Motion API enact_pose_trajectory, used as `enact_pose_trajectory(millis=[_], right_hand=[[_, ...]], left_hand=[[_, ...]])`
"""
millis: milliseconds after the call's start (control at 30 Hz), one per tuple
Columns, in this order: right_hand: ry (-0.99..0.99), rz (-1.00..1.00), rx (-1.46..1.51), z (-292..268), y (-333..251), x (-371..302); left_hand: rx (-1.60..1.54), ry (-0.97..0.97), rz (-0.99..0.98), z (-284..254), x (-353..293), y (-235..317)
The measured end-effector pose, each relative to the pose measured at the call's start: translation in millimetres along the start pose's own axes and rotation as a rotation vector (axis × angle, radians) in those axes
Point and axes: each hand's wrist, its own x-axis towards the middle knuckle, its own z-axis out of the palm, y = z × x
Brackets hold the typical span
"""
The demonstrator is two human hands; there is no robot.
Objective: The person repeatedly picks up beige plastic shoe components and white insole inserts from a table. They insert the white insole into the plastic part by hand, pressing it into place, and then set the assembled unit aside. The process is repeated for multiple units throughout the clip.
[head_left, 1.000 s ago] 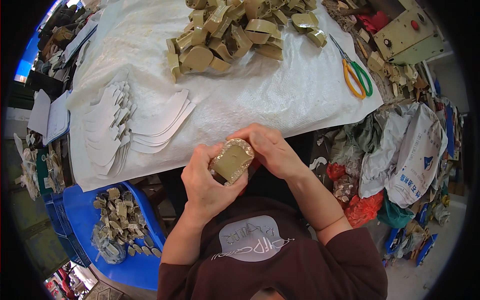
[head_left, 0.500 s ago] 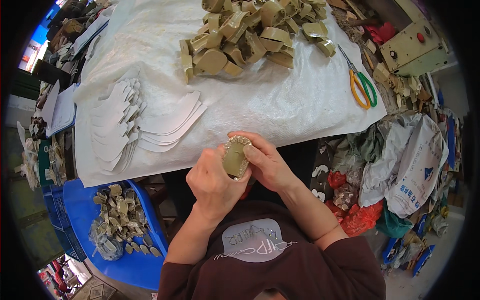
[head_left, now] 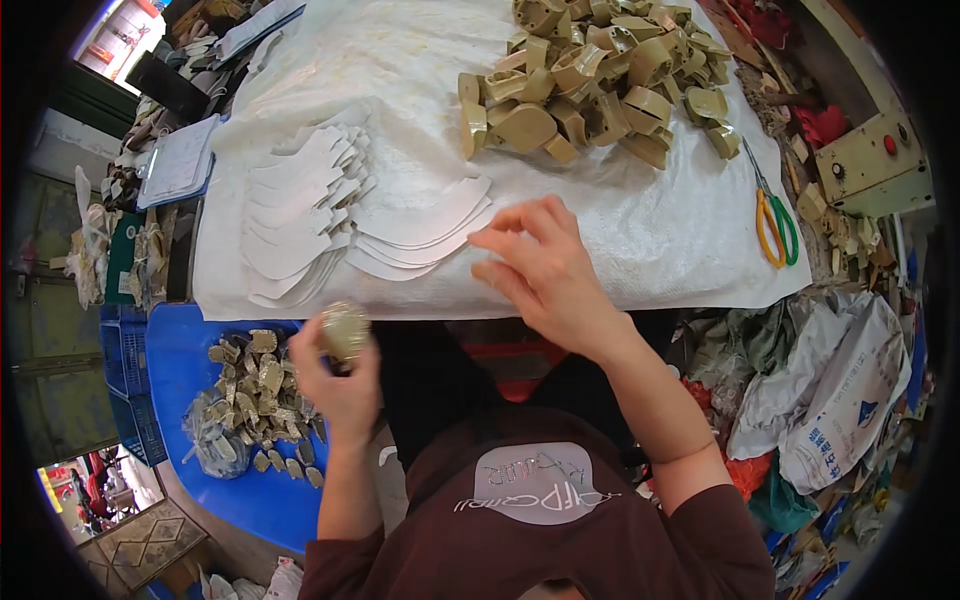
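Observation:
My left hand (head_left: 340, 385) grips a shoe heel (head_left: 345, 332) with a glittery, pale gold-green surface. It hangs off the front left edge of the table, close to the blue seat. My right hand (head_left: 540, 270) is over the table's front edge, fingers apart and holding nothing. Its fingertips reach the right end of a small fan of curved white cut pieces (head_left: 425, 225); whether they touch is unclear. To the left of these lies a larger overlapping stack of white cut pieces (head_left: 295, 215). Glossy olive-tan heels (head_left: 600, 80) form a heap at the far right of the table.
A white woven sheet (head_left: 620, 235) covers the table. Scissors (head_left: 775, 225) with yellow and green handles lie near its right edge. A blue plastic seat (head_left: 215, 490) on the left bears several glittery heels (head_left: 265, 390) and a clear bag. Plastic bags (head_left: 830, 390) crowd the right side.
My hands have parted. The left has carried the heel left and down toward the blue seat. My right has let go of it and moved up toward the white pieces. The view has shifted.

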Motion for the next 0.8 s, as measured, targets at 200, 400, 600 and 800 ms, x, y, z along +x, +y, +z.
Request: enact_pose_trajectory(millis=[200,400,600,800], right_hand=[[0.010,0.018,-0.060,25,17,19],[-0.033,-0.035,-0.165,40,21,42],[-0.146,0.016,-0.227,49,25,46],[0.025,0.096,0.010,58,35,41]], left_hand=[[0.940,0.325,-0.368,-114,-4,-124],[0.270,0.232,-0.111,-61,25,-52],[-0.158,-0.152,0.364,21,40,41],[0.029,-0.166,0.478,62,43,42]])
